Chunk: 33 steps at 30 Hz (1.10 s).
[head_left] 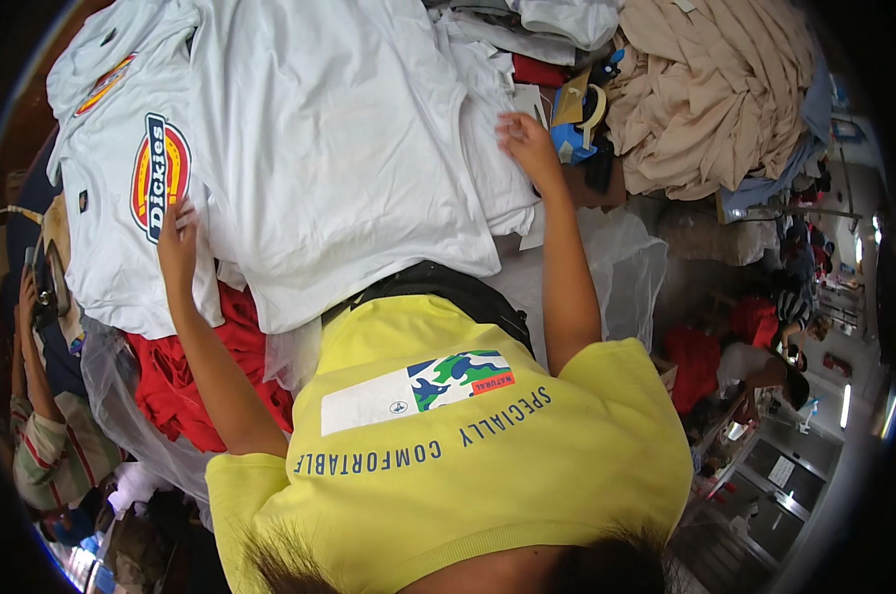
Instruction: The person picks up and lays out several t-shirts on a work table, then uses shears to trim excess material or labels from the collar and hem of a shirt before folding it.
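A white T-shirt [96,238] with a red, yellow and blue printed badge lies at the left of the work surface. My left hand [178,243] rests on it at the lower edge of the badge, fingers stretched out. Beside it, plain white fabric [339,158] is spread across the middle, with its near edge hanging toward my waist. My right hand [530,147] is at the right edge of a white garment stack [497,178]. Its fingers are apart and nothing shows between them; whether the fingertips touch the cloth I cannot tell.
A large beige fabric heap [710,99] stands at the far right. A tape roll [593,114] and small blue box [571,142] sit near my right hand. Red cloth [186,381] and clear plastic sheeting [616,267] hang at the near edge. Another person [62,436] works at the left.
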Tool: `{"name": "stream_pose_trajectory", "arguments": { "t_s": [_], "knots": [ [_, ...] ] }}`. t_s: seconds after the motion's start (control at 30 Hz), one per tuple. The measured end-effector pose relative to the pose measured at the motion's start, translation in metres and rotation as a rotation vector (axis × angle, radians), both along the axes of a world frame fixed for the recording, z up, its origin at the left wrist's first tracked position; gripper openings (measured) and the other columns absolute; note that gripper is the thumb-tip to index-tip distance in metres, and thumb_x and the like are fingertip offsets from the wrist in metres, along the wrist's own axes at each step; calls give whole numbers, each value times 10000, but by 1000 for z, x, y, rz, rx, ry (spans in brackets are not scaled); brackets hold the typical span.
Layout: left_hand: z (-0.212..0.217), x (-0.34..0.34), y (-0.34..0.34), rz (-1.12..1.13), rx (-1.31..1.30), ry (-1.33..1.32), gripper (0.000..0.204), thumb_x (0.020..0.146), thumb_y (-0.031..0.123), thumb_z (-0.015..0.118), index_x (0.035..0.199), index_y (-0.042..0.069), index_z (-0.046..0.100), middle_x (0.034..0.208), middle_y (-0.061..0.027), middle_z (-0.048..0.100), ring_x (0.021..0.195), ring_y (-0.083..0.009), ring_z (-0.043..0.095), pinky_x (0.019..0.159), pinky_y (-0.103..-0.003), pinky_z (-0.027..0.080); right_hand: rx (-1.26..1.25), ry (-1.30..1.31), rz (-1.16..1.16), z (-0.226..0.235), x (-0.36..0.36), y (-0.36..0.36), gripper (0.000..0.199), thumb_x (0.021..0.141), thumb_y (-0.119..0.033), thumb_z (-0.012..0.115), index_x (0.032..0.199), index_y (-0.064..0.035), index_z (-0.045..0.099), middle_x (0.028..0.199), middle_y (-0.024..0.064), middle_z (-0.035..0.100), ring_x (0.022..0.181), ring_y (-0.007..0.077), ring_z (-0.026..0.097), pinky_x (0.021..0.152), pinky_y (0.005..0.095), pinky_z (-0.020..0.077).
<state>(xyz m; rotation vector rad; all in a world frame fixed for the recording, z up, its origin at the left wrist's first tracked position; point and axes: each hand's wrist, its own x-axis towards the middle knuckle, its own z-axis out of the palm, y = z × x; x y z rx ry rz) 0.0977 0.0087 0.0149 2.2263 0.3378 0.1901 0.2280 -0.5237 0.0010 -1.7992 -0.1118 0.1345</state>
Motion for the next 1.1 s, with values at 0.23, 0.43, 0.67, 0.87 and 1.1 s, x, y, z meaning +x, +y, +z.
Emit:
{"name": "stream_pose_trajectory", "arguments": {
  "t_s": [0.23, 0.43, 0.67, 0.87, 1.1],
  "knots": [
    [-19, 86, -18, 33, 349, -213, 402, 747, -27, 471, 1138, 35, 542, 1010, -162, 594, 887, -284, 581, 794, -334, 451, -258, -285, 50, -21, 74, 72, 395, 718, 42, 504, 1070, -101, 611, 895, 94, 614, 755, 142, 574, 682, 243, 459],
    [-13, 59, 27, 352, -24, -357, 270, 801, 36, 477, 1045, 6, 589, 740, -19, 576, 604, -65, 447, 560, -204, 378, -98, -215, -355, -7, 71, 4, 238, 743, 10, 516, 922, -42, 663, 829, 69, 659, 703, 116, 589, 634, 239, 452],
    [-11, -36, 12, 410, -528, -156, 219, 854, 90, 505, 1045, 19, 586, 808, -9, 564, 668, -56, 493, 592, -190, 417, 28, 86, -336, 9, -17, -31, 209, 808, -15, 507, 978, -3, 628, 790, 10, 615, 594, 53, 527, 482, 173, 381],
    [28, -110, -12, 362, -625, -102, 207, 843, 58, 502, 1013, -5, 600, 828, -29, 581, 694, -71, 520, 618, -204, 431, -33, 301, -266, 40, -67, -58, 191, 798, -51, 540, 962, -28, 636, 760, 7, 620, 592, 51, 529, 516, 173, 392],
    [39, -170, -3, 278, -733, 41, 171, 838, 30, 527, 975, -33, 608, 863, -49, 600, 750, -94, 556, 646, -210, 441, -93, 443, -197, 78, -103, -72, 152, 801, -65, 562, 932, -28, 631, 749, 22, 622, 577, 69, 550, 520, 185, 435]
  ]
}}
